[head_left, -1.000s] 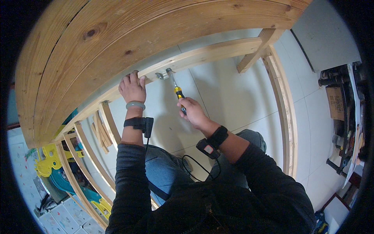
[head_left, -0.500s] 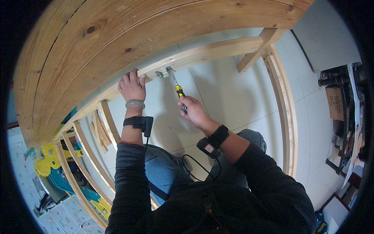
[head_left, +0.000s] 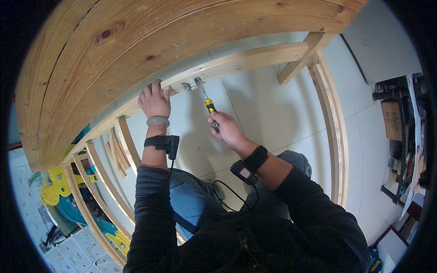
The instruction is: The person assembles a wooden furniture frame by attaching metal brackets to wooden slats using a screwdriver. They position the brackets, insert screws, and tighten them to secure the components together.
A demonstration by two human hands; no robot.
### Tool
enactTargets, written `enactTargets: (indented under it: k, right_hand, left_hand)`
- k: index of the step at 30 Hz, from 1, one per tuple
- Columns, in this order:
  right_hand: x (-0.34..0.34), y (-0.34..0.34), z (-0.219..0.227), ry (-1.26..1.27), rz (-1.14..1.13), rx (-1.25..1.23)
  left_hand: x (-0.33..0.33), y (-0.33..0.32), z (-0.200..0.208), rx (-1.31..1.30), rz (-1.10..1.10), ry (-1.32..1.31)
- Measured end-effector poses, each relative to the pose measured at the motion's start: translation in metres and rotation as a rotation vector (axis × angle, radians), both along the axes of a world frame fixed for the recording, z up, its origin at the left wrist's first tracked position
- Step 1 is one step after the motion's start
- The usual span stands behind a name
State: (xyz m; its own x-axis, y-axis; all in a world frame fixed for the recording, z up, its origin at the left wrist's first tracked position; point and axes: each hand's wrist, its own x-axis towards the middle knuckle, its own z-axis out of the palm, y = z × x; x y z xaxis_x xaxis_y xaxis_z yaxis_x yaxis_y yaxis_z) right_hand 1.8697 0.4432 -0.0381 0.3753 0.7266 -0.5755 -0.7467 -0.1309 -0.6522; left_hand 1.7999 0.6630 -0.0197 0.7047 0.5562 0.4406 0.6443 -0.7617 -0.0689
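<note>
Screwdriver [head_left: 209, 106] aslant, forward-left toward bracket [head_left: 193, 86]

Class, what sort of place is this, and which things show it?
Probably a home room: a glossy white tiled floor, a yellow-and-teal plastic piece resembling play equipment, and a large knotty brown wooden board, perhaps furniture.

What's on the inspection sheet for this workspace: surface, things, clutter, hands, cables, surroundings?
Surface: pale tiled floor.
Things: yellow-and-black screwdriver, tip at metal hardware on the wooden rail.
Clutter: wood strips and yellow plastic piece, left side.
Hands: left hand over the rail, firmness of hold unclear; right hand gripping the screwdriver handle.
Cables: black cable looping from right wrist unit; another at left wrist.
Surroundings: wide wooden planks at top; cardboard box at right.
</note>
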Motion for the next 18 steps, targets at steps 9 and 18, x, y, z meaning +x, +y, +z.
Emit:
enactTargets:
  k: [9,18]
  right_hand:
    - [0.0003,-0.0001,0.0072,0.072,-0.006,0.018]
    - [-0.0018,0.0002,0.0057,0.004,0.000,0.011]
  left_hand:
    - [-0.0004,0.0004,-0.0013,-0.007,0.018,0.012]
    - [0.0008,-0.0006,0.0001,0.000,0.017,0.007]
